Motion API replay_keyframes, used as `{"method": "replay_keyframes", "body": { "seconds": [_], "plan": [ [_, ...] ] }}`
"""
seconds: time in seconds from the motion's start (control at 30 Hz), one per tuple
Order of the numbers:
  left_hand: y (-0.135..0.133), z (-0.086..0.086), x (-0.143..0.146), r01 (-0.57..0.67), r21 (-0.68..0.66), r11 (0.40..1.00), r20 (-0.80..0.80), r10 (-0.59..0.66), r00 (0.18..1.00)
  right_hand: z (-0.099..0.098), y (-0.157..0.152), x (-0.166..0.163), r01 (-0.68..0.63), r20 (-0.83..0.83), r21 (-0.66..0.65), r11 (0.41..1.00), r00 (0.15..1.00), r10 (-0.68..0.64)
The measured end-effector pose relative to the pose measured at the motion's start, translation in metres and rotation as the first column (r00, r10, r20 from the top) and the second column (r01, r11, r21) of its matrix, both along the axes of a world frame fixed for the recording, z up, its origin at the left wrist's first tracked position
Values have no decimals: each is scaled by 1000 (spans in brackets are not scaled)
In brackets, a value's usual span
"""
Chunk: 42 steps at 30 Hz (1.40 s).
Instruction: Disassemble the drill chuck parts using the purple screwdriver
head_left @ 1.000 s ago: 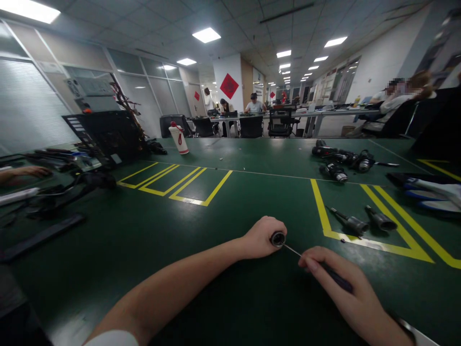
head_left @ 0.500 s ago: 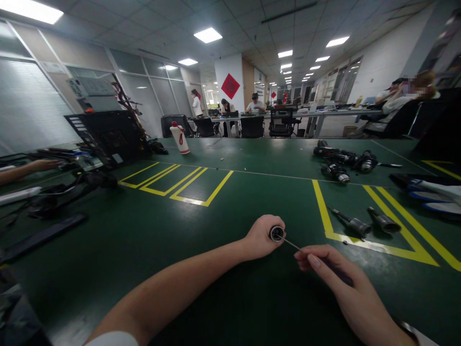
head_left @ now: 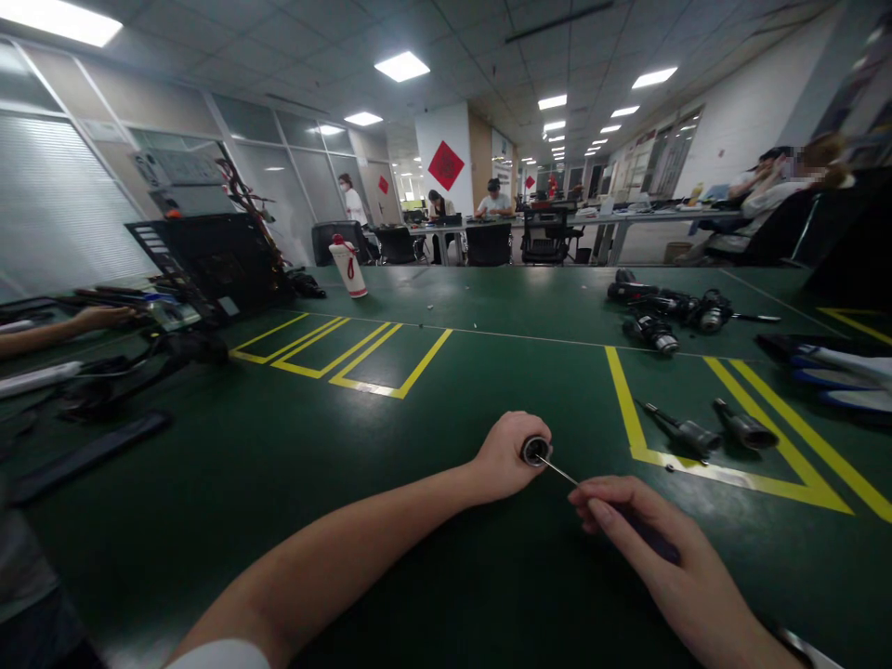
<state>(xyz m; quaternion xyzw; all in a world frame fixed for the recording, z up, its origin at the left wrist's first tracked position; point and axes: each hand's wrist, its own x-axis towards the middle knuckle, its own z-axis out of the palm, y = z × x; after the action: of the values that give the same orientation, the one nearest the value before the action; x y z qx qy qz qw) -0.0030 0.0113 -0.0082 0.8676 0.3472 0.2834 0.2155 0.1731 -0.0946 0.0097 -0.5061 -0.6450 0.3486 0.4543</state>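
My left hand is closed around a dark cylindrical part, whose round open end faces me; the rest of it is hidden in the fist. In my right hand is a screwdriver, gripped by its dark handle. The thin shaft points up and left, and its tip reaches inside the part's open end. To the right, two dark metal parts lie inside the yellow tape: one with a long thin shaft and one shaped like a cup with a short stem. A tiny dark piece lies by the tape.
Several black and silver tool parts lie at the back right of the green table. Blue-and-white handles sit at the right edge. A white bottle stands at the back. Another person's hand is among equipment at far left.
Both my hands stay almost in place, with the screwdriver tip still in the part. The other person's hand at far left has shifted slightly right. A person in the background has moved left.
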Motion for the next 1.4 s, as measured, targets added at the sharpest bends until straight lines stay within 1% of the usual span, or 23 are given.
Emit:
{"method": "replay_keyframes", "body": {
  "seconds": [0.17,0.27,0.43,0.6,0.77,0.87,0.97,1.07,1.13,1.27,1.4],
  "plan": [
    [0,-1,-1,-38,-44,998,32,40,999,0,-3,1,34,16,13,999,999,-35],
    [0,-2,-2,-46,-45,998,47,48,998,0,-2,1,20,33,31,999,999,-21],
    [0,-2,-1,13,-6,1000,47,-12,999,-2,-1,1,2,78,26,1000,997,-4],
    [0,-1,-1,26,8,1000,27,-26,999,-3,-2,3,26,61,10,1000,998,-26],
    [0,-2,-1,85,68,994,13,-86,996,0,-1,1,33,57,12,999,998,-34],
    [-1,-2,-1,71,47,996,44,-73,996,0,0,1,13,37,-23,1000,999,-13],
    [-2,-2,1,41,7,999,100,-42,994,-2,0,2,-13,17,-24,1000,1000,13],
    [-2,-2,1,56,0,998,141,-56,988,-3,0,2,-24,17,-30,999,1000,24],
    [-2,-2,1,46,10,999,133,-47,990,-4,0,2,-3,24,-45,999,1000,4],
    [0,-4,0,-2,34,999,64,0,998,-2,0,2,33,48,-51,998,998,-31],
    [1,-6,-1,30,91,995,38,-34,999,0,0,2,12,49,-39,999,999,-10]
  ]
}}
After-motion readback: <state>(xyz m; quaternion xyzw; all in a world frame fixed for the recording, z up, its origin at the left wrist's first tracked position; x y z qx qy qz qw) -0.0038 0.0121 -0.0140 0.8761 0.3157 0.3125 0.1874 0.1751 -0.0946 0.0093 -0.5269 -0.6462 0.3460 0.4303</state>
